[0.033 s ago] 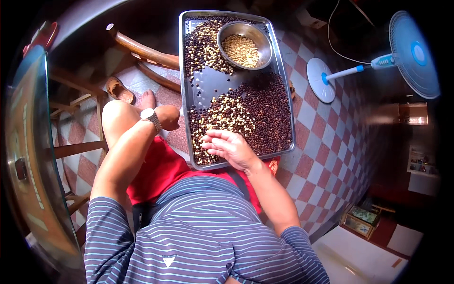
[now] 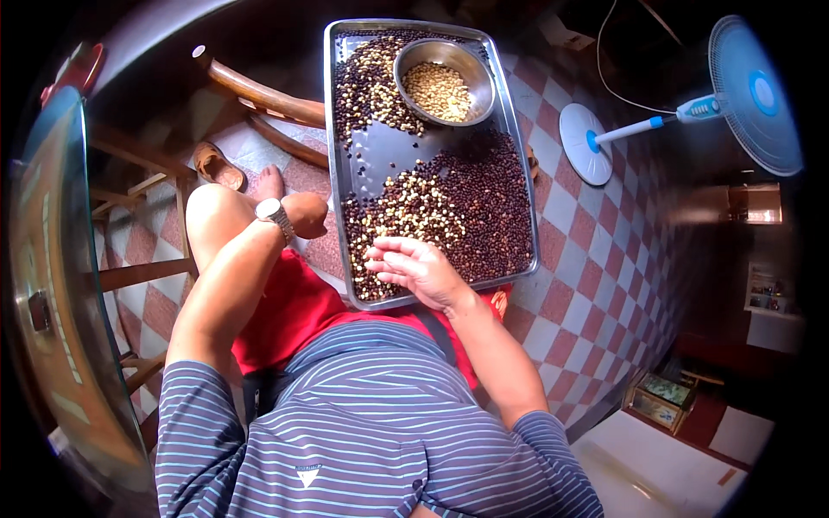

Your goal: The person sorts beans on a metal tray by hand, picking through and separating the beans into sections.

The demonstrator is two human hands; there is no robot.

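A metal tray (image 2: 367,173) holds dark brown and pale cream beans. Over its near left part is my right hand (image 2: 419,269), palm partly turned up and fingers stretched out, with nothing visible in them. Just beyond those fingers lies a mixed patch of pale beans (image 2: 419,211), bordered on the right by a spread of dark beans (image 2: 496,220). A round steel bowl (image 2: 485,84) of pale beans sits at the tray's far right. My left hand (image 2: 305,214), a watch (image 2: 271,210) on its wrist, hangs beside my bent knee, left of the tray; its fingers are hidden.
A blue and white fan (image 2: 760,95) stands on the checkered floor (image 2: 596,285) at right. Curved wooden bars (image 2: 268,99) run up to the tray's left side. A glass-topped table (image 2: 65,285) is at far left, with a brown slipper (image 2: 218,166) nearer the tray.
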